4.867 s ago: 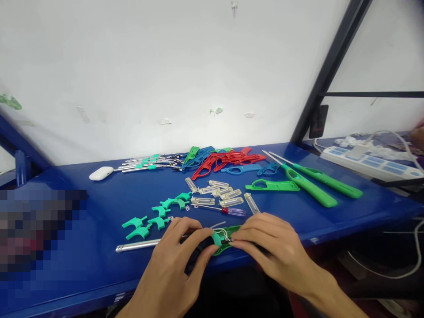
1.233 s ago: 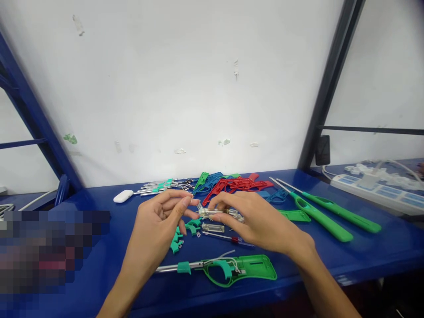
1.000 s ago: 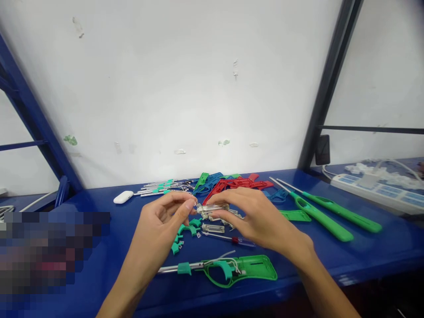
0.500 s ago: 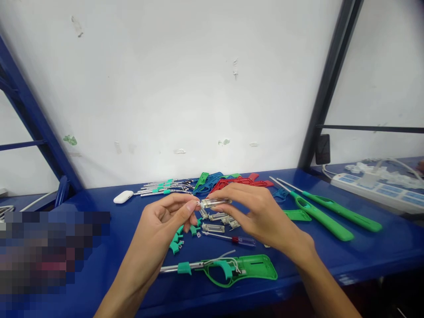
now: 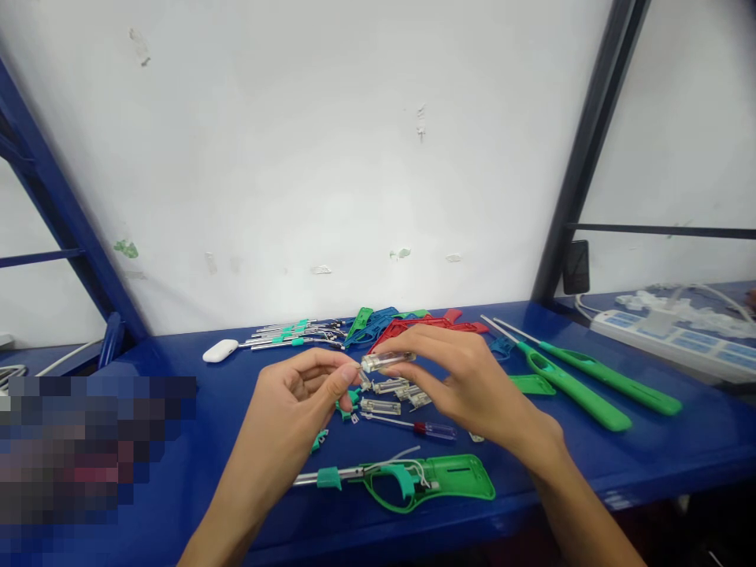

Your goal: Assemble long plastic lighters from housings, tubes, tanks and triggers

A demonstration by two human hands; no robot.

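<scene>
My right hand (image 5: 464,374) grips a clear lighter fuel tank (image 5: 390,361) between thumb and fingers, tilted slightly above the table. At the tank's left end, my left hand (image 5: 310,390) pinches thumb against forefinger. A tiny part may be between those fingertips, too small to name. Below lie several more clear fuel tanks (image 5: 381,407), several teal triggers (image 5: 348,400) and a screwdriver (image 5: 434,430) with a red and clear handle. Nearest me rests an opened green lighter shell (image 5: 466,478) holding a metal tube, a teal trigger and white wires.
At the back lie metal lighter tubes (image 5: 277,340), red shells (image 5: 413,324) and blue shells (image 5: 378,323). A white case (image 5: 220,350) sits at left. Two green lighters (image 5: 579,390) lie at right, near a white power strip (image 5: 679,339). A dark post (image 5: 582,150) stands behind.
My left fingertips have shifted very slightly, and the tank has moved a little to the right with my right hand. Things on the table stay where they were.
</scene>
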